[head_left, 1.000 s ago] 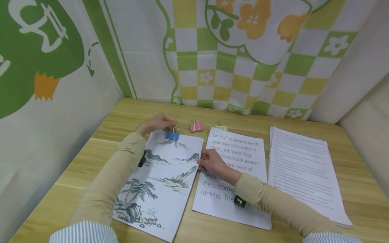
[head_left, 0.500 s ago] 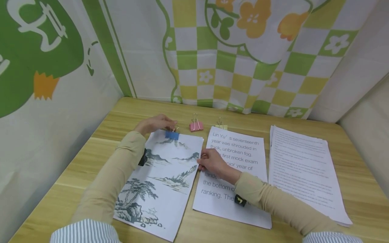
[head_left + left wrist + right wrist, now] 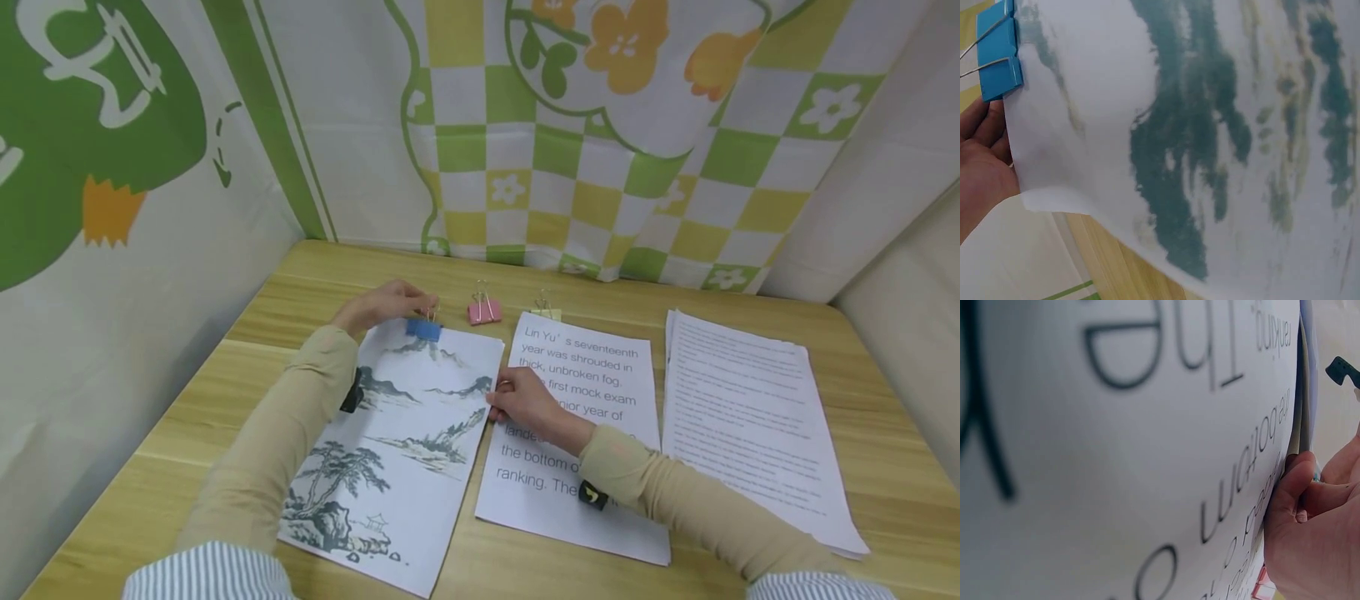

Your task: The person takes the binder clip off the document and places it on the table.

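Note:
A blue binder clip (image 3: 424,330) sits on the top edge of the paper stack with an ink landscape print (image 3: 420,400). My left hand (image 3: 386,304) holds the clip at its wire handles, fingertips just beyond the paper's top edge. In the left wrist view, the curled fingers of that hand (image 3: 988,150) show beside the blue clip (image 3: 999,50), partly hidden behind the sheet. My right hand (image 3: 528,404) pinches the landscape stack's right edge and lies over the text stack with large print (image 3: 570,525). The right wrist view shows its thumb and fingers (image 3: 1310,512) bent together at that edge.
A pink binder clip (image 3: 484,312) lies near the table's back, and a pale yellow binder clip (image 3: 546,315) sits at the large-print stack's top edge. To the right lies a stack of small-print pages (image 3: 750,433). A patterned cloth (image 3: 570,200) hangs behind the wooden table (image 3: 247,308).
The blue clip has shifted slightly away from me, and its front wire handle, earlier leaning over the clip's face, now stands up toward my left fingers. My right hand has stayed put.

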### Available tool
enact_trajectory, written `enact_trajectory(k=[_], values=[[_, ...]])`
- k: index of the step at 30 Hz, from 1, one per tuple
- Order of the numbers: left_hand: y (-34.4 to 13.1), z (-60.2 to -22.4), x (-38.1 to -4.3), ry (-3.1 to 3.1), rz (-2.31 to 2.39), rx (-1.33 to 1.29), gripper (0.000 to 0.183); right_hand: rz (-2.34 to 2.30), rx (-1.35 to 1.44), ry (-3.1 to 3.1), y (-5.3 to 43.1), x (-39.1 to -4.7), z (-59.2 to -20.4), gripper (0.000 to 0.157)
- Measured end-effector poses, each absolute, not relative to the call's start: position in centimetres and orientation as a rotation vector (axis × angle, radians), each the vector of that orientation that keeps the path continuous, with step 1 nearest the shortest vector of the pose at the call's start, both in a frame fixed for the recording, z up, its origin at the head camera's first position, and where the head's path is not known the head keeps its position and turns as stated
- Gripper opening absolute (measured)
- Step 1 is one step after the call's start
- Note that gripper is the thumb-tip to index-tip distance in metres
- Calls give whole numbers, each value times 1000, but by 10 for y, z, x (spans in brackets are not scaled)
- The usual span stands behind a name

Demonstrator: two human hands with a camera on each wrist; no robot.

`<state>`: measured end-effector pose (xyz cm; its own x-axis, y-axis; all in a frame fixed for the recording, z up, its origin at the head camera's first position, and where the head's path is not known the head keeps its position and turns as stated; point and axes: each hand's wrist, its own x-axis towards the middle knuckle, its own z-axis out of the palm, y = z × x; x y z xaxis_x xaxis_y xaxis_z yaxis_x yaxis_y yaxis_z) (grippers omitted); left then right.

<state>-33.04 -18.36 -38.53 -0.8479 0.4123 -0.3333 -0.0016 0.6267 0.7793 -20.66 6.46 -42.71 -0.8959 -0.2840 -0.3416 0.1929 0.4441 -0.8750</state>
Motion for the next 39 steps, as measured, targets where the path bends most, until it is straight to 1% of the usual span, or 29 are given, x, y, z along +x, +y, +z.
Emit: enact_trajectory(k=[5, 10, 17, 27, 33, 39], values=[[-181, -385, -335, 2415, 1234, 324, 46, -1440, -60, 2271, 65, -207, -427, 18], [-182, -384, -343, 2467, 1258, 318, 48, -1444, -85, 2268, 63, -206, -429, 16], [-178, -385, -356, 2500, 1243, 226, 48, -1432, -140, 2282, 62, -205, -430, 17], [-173, -389, -359, 2543, 1172, 225, 51, -1421, -129, 2292, 65, -207, -429, 17], [-172, -392, -361, 2539, 1164, 164, 54, -1432, -135, 2291, 64, -207, -430, 20], [-171, -392, -364, 2535, 1115, 92, 59, -1413, -120, 2299, 64, -208, -430, 18]])
